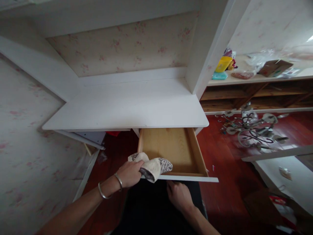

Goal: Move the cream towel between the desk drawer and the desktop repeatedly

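A pale wooden drawer (166, 143) with a white front stands pulled out beneath the white desk (137, 104). Bunched in my left hand (129, 173) is a cream-and-brown patterned cloth (154, 166), which hangs over the drawer's front left corner. Two silver bangles (110, 187) circle my left wrist. My right hand (180, 195) is closed at the outer side of the drawer front, just below its top edge. Its fingertips and any handle there are hidden from view. Nothing lies on the visible bottom of the drawer.
White posts (210, 45) rise from the desk. On the red wooden floor (220, 156) at right lies a dismantled chandelier (256, 127). Behind it, a low shelf (244, 80) bears a yellow container (223, 64), plastic bags and a cardboard box (275, 68). Flowered wallpaper covers the left wall.
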Motion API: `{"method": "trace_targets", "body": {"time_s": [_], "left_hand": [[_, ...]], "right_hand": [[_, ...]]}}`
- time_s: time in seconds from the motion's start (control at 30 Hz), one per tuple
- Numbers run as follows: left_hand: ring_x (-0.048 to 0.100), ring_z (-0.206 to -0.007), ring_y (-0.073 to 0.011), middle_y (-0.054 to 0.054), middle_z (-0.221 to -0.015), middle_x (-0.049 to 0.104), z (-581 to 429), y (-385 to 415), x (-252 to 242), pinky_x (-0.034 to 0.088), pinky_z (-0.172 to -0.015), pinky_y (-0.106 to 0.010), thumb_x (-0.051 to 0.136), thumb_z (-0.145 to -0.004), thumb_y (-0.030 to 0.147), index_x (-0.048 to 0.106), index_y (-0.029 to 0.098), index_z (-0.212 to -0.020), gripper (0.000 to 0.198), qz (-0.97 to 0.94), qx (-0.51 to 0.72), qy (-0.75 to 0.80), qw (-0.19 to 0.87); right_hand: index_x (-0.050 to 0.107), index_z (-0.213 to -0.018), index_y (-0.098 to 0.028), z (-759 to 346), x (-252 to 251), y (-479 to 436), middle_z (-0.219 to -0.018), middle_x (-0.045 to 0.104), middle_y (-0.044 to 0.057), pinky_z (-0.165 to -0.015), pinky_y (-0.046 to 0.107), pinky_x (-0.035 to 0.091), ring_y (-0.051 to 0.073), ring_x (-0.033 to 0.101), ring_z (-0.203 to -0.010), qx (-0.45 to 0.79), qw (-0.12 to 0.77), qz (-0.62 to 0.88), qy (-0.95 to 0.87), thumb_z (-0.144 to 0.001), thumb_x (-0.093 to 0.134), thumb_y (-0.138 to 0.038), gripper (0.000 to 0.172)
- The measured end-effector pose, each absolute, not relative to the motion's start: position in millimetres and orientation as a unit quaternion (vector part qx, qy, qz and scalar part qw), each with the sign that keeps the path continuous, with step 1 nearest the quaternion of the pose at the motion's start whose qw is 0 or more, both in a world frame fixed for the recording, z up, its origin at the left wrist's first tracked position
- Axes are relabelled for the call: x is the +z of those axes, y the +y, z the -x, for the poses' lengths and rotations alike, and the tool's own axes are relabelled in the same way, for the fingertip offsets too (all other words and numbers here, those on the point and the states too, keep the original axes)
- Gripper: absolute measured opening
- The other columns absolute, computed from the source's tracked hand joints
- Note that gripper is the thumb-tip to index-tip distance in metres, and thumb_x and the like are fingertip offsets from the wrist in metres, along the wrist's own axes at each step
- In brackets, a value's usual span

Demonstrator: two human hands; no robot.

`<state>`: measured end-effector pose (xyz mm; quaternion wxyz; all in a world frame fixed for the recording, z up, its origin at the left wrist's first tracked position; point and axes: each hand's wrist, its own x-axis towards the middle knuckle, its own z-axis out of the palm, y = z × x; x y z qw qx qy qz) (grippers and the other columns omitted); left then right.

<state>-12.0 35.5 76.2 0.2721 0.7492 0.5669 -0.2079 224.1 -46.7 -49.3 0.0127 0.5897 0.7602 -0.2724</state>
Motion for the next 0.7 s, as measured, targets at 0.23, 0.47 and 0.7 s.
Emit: {"method": "trace_targets", "body": {"time_s": [0.23,0.47,0.7], "left_hand": [[0.066,-0.098,-0.0263,-0.006,-0.109,0.070,-60.2,47.0,66.3,0.049,-0.085,-0.038,0.042,-0.085,0.024,0.057,0.029,-0.122,0.040,-0.821,-0.143,0.463,0.302],[0.066,-0.097,-0.0264,-0.006,-0.107,0.070,-167.3,56.9,49.3,0.051,-0.081,-0.037,0.048,-0.084,0.034,0.058,0.029,-0.117,0.035,-0.872,-0.082,0.374,0.305],[0.042,-0.133,-0.0242,0.001,-0.151,0.039,-210.6,59.5,21.8,0.046,-0.097,-0.043,0.042,-0.090,0.022,0.037,0.035,-0.143,0.055,-0.960,0.009,0.193,0.203]], "right_hand": [[0.071,-0.095,-0.017,-221.8,-46.2,-45.5,-0.092,0.073,0.012,-0.075,0.028,0.048,0.023,0.069,-0.084,-0.275,0.023,-0.608,0.744,-0.091,0.044,-0.018,0.027],[0.070,-0.110,-0.012,-220.9,-53.1,-45.3,-0.111,0.069,0.017,-0.090,0.035,0.049,0.029,0.065,-0.104,-0.256,0.003,-0.605,0.754,-0.089,0.044,-0.015,0.034],[0.062,-0.126,-0.013,-221.6,-55.3,-46.2,-0.125,0.062,0.018,-0.100,0.045,0.043,0.033,0.058,-0.115,-0.239,0.002,-0.614,0.752,-0.091,0.045,-0.019,0.040]]}}
